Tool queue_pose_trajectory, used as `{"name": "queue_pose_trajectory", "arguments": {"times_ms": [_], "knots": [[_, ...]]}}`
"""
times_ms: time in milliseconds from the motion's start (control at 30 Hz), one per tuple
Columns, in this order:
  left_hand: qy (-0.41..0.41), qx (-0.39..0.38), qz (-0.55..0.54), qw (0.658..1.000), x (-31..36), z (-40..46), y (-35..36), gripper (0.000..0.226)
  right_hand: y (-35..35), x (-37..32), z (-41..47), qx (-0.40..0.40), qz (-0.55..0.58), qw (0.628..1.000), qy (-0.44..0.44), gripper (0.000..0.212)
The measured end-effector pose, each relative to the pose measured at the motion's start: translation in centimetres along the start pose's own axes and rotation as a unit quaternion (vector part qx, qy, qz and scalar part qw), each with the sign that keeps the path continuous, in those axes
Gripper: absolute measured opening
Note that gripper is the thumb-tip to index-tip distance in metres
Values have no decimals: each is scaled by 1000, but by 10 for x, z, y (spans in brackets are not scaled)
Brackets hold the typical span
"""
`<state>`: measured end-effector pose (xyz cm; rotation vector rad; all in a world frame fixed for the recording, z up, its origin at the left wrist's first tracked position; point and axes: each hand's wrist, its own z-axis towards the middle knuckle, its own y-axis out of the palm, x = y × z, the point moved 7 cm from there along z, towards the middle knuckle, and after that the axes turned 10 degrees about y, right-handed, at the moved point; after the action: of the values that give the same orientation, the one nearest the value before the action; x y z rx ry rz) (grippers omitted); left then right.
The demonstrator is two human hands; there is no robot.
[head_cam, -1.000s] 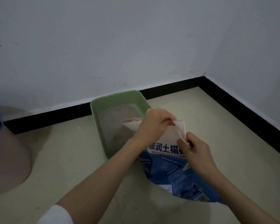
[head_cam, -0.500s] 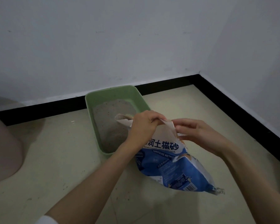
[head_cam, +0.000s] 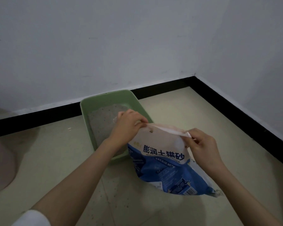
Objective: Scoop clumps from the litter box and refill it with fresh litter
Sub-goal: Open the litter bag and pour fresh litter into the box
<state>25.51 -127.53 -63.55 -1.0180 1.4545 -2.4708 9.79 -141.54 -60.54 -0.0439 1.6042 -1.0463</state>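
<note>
On the pale floor near the room's corner, the head view shows a green litter box [head_cam: 104,101] set against the black baseboard, grey litter [head_cam: 101,121] spread in it. Just right of its near end stands the blue-and-white litter bag [head_cam: 163,162], leaning and touching or nearly touching the box's near right corner. The left hand [head_cam: 127,128] pinches the left end of the bag's top edge, fingers curled over it; the right hand [head_cam: 201,144] pinches the right end likewise — the mouth stretched taut between them.

The bag looks a soft, crinkly film, probably heavy and slumping with granules — a grip at the top alone would likely let it sag or tear. For pouring, I judge one hand belongs under the base, the other steering the mouth over the box.

A dim rounded object [head_cam: 0,152] sits at far left.
</note>
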Motion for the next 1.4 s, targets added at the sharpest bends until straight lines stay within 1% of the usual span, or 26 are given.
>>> {"name": "queue_pose_trajectory", "arguments": {"times_ms": [100,233,333,367,467,533,600,633,700,733,800,900,967,1033,1100,1167,1233,1300,1333,1367,1400], "knots": [[19,16,-9,1000,10,7,3,18,-12,15,-5,18,38,998,35,37],[76,75,-74,991,40,22,1,14,-35,33,-15,47,78,994,67,35],[117,87,-88,985,63,31,4,13,-56,45,-19,76,125,985,95,25],[130,88,-91,983,71,33,4,14,-61,49,-20,82,128,983,103,20],[168,92,-94,977,92,36,6,14,-74,53,-26,85,123,982,111,18],[186,94,-96,973,102,38,8,15,-83,43,-29,62,123,986,97,19],[200,91,-95,971,111,39,13,16,-93,27,-29,31,104,991,78,12],[203,85,-96,971,115,39,15,17,-97,20,-27,9,87,993,80,15],[211,71,-99,970,123,38,21,18,-99,15,-18,-51,26,992,114,29],[218,66,-98,969,128,37,23,19,-97,15,-12,-85,-12,987,139,32],[236,59,-92,966,137,33,25,19,-90,15,-1,-148,-85,970,172,30],[264,49,-74,960,147,30,25,20,-75,12,10,-238,-170,944,155,29],[275,48,-71,958,151,30,23,26,-61,15,10,-301,-185,922,157,28],[274,53,-77,957,153,30,23,31,-49,21,9,-340,-172,909,165,22],[279,60,-82,955,154,29,24,31,-41,24,6,-365,-169,902,156,19],[289,68,-77,952,155,26,25,29,-41,24,6,-371,-172,899,158,17],[291,71,-68,952,155,24,23,28,-45,27,8,-378,-166,894,175,19],[278,68,-64,956,154,23,20,27,-43,31,7,-410,-153,876,204,21],[267,60,-62,960,154,23,21,26,-42,33,8,-414,-145,873,214,22],[254,46,-59,964,153,22,21,25,-40,35,11,-402,-129,879,220,26],[240,29,-56,969,150,20,23,22,-40,38,16,-369,-93,895,233,32]]}}
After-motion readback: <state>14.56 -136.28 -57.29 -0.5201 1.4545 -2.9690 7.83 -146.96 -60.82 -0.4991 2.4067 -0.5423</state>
